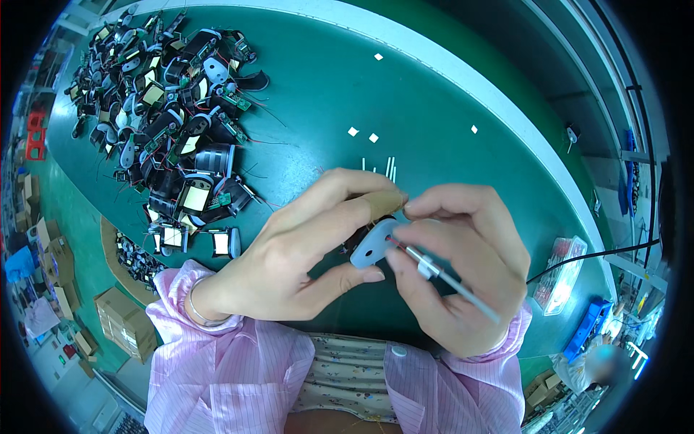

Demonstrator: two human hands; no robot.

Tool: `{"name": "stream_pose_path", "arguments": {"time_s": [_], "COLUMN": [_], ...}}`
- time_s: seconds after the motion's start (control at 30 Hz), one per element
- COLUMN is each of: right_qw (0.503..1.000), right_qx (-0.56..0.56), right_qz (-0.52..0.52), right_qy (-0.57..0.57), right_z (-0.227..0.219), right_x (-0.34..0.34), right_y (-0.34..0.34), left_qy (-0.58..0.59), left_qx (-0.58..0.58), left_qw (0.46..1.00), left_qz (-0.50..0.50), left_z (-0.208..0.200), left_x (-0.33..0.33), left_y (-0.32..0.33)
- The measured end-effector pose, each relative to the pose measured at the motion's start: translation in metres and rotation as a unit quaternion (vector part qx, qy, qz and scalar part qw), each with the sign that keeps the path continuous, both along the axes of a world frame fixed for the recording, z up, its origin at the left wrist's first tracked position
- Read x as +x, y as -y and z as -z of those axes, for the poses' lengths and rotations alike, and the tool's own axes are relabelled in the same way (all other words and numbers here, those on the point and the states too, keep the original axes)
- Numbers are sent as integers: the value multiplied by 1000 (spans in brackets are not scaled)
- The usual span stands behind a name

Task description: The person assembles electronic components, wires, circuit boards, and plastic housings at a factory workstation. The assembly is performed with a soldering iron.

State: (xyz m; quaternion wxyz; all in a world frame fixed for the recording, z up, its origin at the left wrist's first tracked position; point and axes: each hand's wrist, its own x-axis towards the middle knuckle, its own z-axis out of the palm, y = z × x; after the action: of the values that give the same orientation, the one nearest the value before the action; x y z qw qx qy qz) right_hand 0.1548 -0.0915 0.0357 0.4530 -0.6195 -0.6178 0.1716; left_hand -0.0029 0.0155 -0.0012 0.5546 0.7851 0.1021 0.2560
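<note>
Grey-blue oval piece [371, 243] held over the green tabletop [311, 94]

Left hand [311, 249] pinches the oval piece between thumb and fingers, its holes showing. Close beside it, the right hand [463, 264] is closed around a slender pale piece [428, 268] with a white fitting; whether tool or cable, I cannot tell. Beyond the hands lie thin white strips [391, 168] and small white squares [374, 137], while a heap of black assemblies [215, 159] spreads on the left
</note>
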Motion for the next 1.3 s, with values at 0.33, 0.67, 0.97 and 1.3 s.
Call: {"name": "stream_pose_path", "arguments": {"time_s": [0.33, 0.67, 0.97, 1.3], "right_qw": [998, 990, 996, 959], "right_qx": [-52, -94, -74, -261], "right_qz": [19, -90, -26, 104], "right_qy": [-26, -45, 46, -18], "right_z": [-5, 3, 8, 19], "right_x": [6, 13, 1, 76], "right_y": [12, 19, 31, -13], "left_qy": [32, -40, 58, -332], "left_qx": [72, -94, 5, 327], "left_qw": [997, 994, 998, 870], "left_qz": [-2, 48, -36, -161], "left_z": [6, -4, 6, -24], "left_x": [-1, -7, -2, -58], "left_y": [-1, 4, 27, 16]}}
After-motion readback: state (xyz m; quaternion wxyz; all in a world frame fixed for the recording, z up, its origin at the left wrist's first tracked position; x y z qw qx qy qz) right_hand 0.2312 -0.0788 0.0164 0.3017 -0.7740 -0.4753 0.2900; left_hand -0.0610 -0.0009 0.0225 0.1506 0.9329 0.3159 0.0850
